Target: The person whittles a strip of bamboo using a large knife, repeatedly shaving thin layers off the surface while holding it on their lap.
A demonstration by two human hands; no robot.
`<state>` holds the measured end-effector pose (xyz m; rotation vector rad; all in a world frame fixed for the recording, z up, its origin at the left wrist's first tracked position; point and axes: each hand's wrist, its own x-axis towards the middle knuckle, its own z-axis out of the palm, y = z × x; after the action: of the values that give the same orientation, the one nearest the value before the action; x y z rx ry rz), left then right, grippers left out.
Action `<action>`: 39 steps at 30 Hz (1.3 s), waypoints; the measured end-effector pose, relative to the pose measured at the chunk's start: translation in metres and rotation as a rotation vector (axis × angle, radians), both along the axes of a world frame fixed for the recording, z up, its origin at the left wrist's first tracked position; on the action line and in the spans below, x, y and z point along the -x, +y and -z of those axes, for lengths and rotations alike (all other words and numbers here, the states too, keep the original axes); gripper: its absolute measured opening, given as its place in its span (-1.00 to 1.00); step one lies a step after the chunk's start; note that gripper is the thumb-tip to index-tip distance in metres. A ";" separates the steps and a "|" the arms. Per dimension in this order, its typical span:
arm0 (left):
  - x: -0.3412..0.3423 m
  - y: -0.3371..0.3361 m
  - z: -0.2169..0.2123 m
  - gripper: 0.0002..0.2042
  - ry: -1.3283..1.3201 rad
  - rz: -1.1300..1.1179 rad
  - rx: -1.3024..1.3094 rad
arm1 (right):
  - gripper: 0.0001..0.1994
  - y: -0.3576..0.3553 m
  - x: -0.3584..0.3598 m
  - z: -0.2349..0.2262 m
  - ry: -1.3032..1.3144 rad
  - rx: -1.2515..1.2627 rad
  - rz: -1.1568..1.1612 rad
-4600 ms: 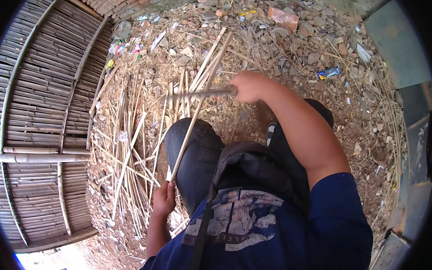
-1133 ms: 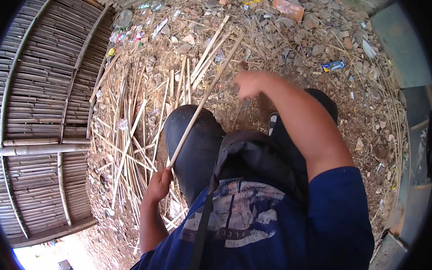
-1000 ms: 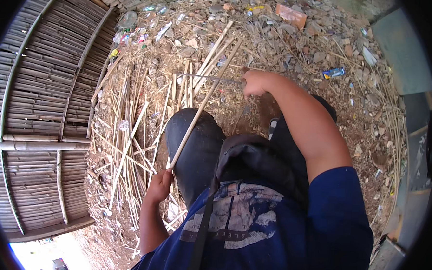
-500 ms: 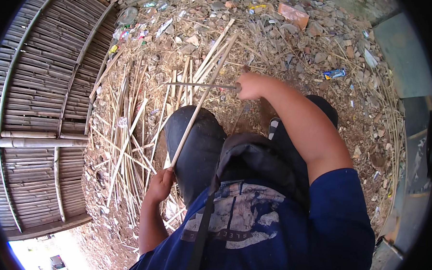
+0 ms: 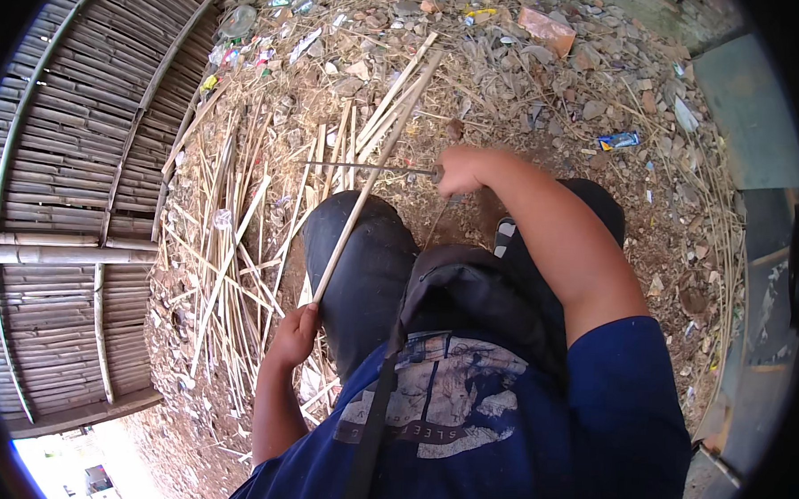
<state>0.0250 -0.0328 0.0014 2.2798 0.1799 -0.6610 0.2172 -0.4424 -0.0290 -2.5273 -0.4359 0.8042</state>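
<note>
My left hand (image 5: 298,332) is closed around the near end of a long, pale bamboo strip (image 5: 348,224). The strip slants up and away to the right, passing over my left knee (image 5: 367,279) in dark trousers. In front of my knees, my right hand (image 5: 462,170) grips the handle of a long, thin-looking knife (image 5: 367,167). Its blade points left and crosses the strip; whether it touches the strip I cannot tell. Several loose bamboo strips (image 5: 394,98) lie on the ground just beyond the blade.
A heap of split bamboo strips (image 5: 224,277) covers the ground at left, beside a bamboo slat panel (image 5: 74,146). Stones, a brick (image 5: 547,30), and a blue wrapper (image 5: 618,140) litter the far ground. Grey-green panels (image 5: 750,113) stand at right.
The knife blade has shifted slightly nearer to me along the strip, with my right hand moving a little the same way. My left hand still holds the strip's near end.
</note>
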 end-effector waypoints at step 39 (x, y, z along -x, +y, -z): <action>0.001 -0.006 -0.010 -0.52 -0.127 0.080 -0.154 | -0.52 -0.039 -0.023 0.019 -0.015 -0.093 0.297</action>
<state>0.0244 -0.0387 0.0113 2.4791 0.0812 -0.5578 0.2406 -0.4814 -0.0478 -2.4346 -0.0945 0.6364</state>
